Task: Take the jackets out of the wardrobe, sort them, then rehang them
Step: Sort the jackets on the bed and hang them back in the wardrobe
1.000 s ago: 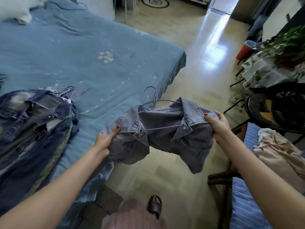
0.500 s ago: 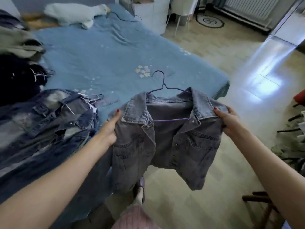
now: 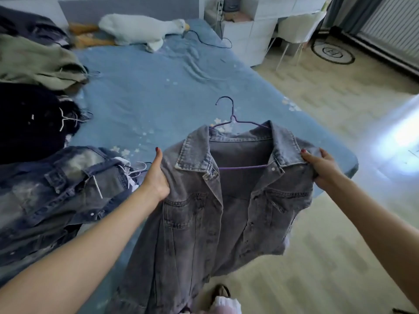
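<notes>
Head: hanger (image 3: 229, 123) inside grey jacket (image 3: 204, 211)

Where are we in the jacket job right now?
Done: several jackets lie on the bed, a blue denim pile, a black one and an olive one. In hand: the left hand and right hand hold a grey denim jacket on its hanger. Left: rehanging; no wardrobe in view.

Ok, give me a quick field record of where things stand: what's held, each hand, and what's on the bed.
held: grey jacket, on a purple hanger, above the bed edge
left hand: grips the jacket's left shoulder
right hand: grips the right shoulder
bed: blue jacket, black garment, green garment, plush goose
rehung: not yet
</notes>
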